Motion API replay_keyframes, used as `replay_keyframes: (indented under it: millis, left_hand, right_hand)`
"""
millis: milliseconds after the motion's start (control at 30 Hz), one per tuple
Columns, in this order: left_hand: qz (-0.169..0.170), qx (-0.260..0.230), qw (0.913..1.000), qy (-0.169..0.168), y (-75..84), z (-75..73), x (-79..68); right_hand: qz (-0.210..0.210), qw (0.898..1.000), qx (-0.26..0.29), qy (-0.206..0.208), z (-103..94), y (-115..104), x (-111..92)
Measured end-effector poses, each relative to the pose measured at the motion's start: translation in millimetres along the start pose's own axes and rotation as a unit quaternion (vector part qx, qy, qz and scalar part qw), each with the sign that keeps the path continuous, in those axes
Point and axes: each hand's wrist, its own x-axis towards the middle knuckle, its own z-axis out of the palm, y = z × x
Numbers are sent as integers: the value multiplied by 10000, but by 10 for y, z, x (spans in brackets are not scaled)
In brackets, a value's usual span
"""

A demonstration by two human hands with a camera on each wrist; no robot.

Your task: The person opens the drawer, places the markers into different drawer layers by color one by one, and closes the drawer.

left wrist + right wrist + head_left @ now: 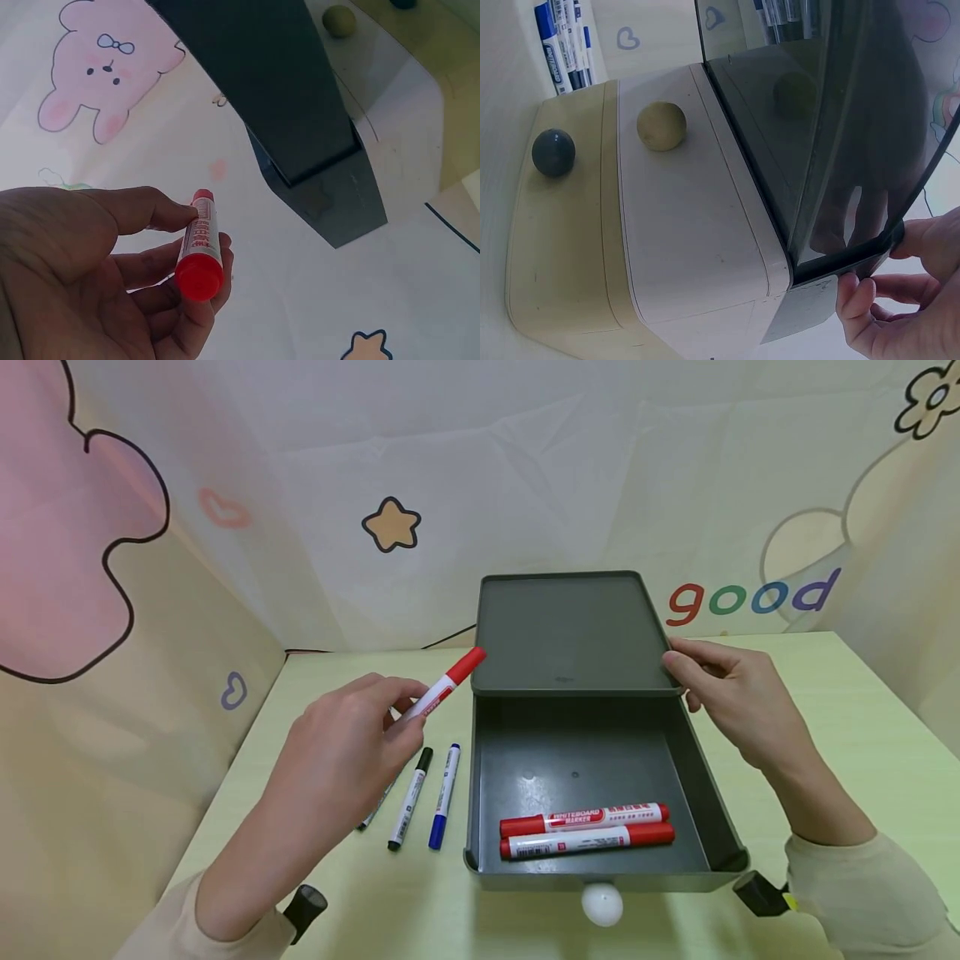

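My left hand [348, 739] pinches a red whiteboard marker [447, 683] between thumb and fingers, held raised to the left of the grey drawer cabinet [562, 631]. In the left wrist view the marker's red end [199, 277] points at the camera. Below the cabinet's top, a dark grey drawer [525, 760] stands pulled out. Two red whiteboard markers [585, 817] lie side by side in its front part. With thumb and fingertips, my right hand [742, 702] grips the right edge of the cabinet's top; the right wrist view shows the fingers [855, 300] at a dark corner.
On the table [360, 910], left of the drawer, lie a blue marker [445, 797], a black marker [411, 799] and another marker partly hidden by my left hand. A white knob [602, 903] sits on the drawer front. White [697, 217] and yellow [562, 240] drawers stack beneath.
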Motion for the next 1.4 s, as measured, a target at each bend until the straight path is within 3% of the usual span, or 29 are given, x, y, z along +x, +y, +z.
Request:
replay_keyframes:
  millis: [433,967,1400]
  left_hand:
    - [832,136,9964,-103,323,88,75]
    - [1853,326,9810,-480,555,317,124]
    - [2114,630,9718,-834,657,545,122]
  right_hand:
    - [-23,10000,69,-1,-1,-1,-1]
    - [-41,10000,70,-18,-2,1,-6]
    - [-63,10000,39,-13,-5,16,-10]
